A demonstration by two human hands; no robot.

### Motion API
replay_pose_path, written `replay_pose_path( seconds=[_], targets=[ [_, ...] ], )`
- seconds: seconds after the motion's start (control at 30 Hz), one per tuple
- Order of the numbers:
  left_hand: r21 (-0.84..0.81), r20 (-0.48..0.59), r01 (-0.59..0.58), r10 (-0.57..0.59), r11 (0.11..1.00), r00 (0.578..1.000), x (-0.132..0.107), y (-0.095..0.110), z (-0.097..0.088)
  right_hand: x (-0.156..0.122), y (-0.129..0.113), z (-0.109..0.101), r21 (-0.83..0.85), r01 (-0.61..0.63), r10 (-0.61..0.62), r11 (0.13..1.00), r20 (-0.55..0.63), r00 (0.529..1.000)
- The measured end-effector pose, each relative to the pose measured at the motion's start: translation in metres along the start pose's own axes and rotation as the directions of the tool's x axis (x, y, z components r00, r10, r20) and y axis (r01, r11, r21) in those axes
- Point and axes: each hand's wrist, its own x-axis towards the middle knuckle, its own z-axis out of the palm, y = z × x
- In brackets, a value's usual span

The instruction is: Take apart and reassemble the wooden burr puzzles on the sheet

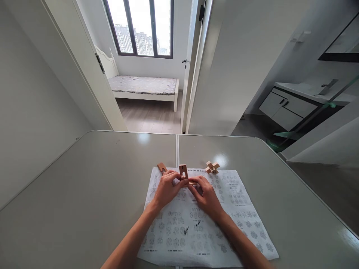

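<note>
Above the instruction sheet (pixel 179 248), my left hand (pixel 167 188) is closed, its thumb and fingers pinching wooden puzzle pieces. One slotted wooden puzzle piece (pixel 183 169) stands upright there, with a hole through its lower part. My right hand (pixel 206 195) is closed too, its fingertips on a light wooden puzzle piece (pixel 192 183) that lies sideways and meets the others. My fingers hide part of where the pieces join. Just beyond my left hand lies another slotted wooden piece (pixel 161 167). A cross-shaped wooden puzzle (pixel 212 167) sits past my right hand.
The grey-beige table (pixel 84 209) has a seam down its middle and rounded far corners. Printed diagrams and two dark ink marks show on the sheet. Beyond the table are a doorway, a bed (pixel 146 85), and a washbasin cabinet (pixel 290 106) at the right.
</note>
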Motion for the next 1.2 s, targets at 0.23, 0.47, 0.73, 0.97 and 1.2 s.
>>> replay_pose_path(
  seconds=[0.23, 0.47, 0.73, 0.97, 1.2],
  targets=[
    [-0.037, 0.027, 0.063, -0.062, 0.997, 0.998, 0.0, 0.004, -0.004, 0.0, -0.002, -0.002, 0.069, 0.011, -0.013, 0.998, 0.025, 1.0],
    [-0.073, 0.053, 0.132, -0.129, 0.989, 0.99, 0.0, 0.007, -0.009, 0.0, -0.003, -0.003, 0.099, 0.005, -0.008, 0.995, 0.032, 0.999],
    [-0.087, 0.124, 0.15, -0.139, 0.985, 0.983, 0.0, 0.009, -0.012, -0.002, -0.003, -0.003, 0.079, 0.046, -0.05, 0.996, 0.045, 0.998],
    [-0.08, 0.19, 0.145, -0.128, 0.986, 0.973, 0.001, 0.01, -0.017, -0.005, -0.003, -0.008, 0.047, 0.102, -0.107, 0.994, 0.095, 0.99],
    [-0.075, 0.225, 0.126, -0.106, 0.989, 0.969, 0.004, 0.016, -0.023, -0.005, -0.003, -0.013, 0.006, 0.148, -0.147, 0.989, 0.143, 0.979]
  ],
)
